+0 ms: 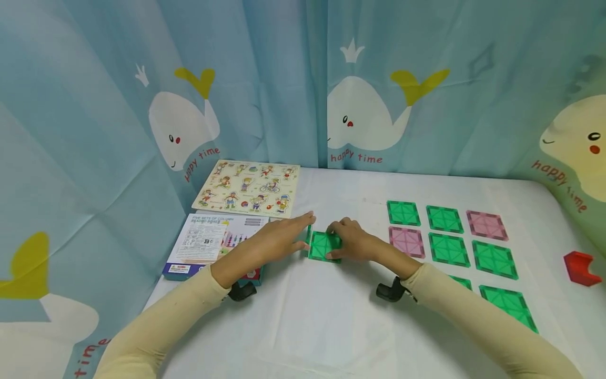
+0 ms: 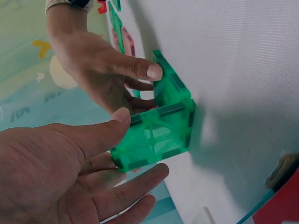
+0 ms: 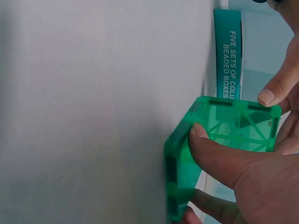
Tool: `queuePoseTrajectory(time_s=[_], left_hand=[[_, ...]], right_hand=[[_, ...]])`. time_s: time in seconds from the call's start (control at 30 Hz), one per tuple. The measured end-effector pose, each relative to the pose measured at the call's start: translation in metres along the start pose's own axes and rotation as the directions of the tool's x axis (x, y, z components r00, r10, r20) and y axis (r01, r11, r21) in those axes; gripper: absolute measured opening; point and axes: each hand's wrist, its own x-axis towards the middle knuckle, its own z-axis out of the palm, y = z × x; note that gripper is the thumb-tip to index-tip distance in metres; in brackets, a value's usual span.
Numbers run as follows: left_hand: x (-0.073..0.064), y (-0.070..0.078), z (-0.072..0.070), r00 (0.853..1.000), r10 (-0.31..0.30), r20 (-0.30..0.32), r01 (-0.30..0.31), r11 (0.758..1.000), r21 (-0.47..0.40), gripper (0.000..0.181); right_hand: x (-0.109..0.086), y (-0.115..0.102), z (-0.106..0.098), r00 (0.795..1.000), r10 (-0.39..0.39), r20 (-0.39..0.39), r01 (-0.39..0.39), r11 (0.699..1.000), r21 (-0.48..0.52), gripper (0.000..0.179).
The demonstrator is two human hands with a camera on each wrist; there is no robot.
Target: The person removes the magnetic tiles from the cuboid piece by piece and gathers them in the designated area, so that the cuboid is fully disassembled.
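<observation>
Two translucent green square magnetic tiles meet along an edge on the white table. The flat tile (image 1: 323, 244) lies under my right hand (image 1: 356, 241), whose thumb and fingers pinch it at its edges. Standing upright at its left side is the other tile (image 2: 152, 135), seen nearly edge-on in the head view. My left hand (image 1: 279, 238) holds that upright tile, with the thumb on its top corner and fingers behind it. In the right wrist view, the right thumb lies near the seam between the upright tile (image 3: 240, 123) and the flat tile (image 3: 189, 172).
Several green tiles (image 1: 448, 249) and pink tiles (image 1: 406, 242) lie in rows at the right. A red notched block (image 1: 581, 268) sits farther right. At the left are a labelled box (image 1: 199, 237) and a picture board (image 1: 246, 184). A whale-print curtain (image 1: 284, 79) stands behind.
</observation>
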Motion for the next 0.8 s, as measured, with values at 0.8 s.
queuePoseTrajectory(time_s=[0.8], left_hand=[[-0.001,0.000,-0.002,1.000,-0.020,0.014,0.020,1.000,-0.013,0.076]], right_hand=[[-0.033,0.047,-0.031,0.964,-0.229,-0.134,0.257,0.930,0.264,0.032]])
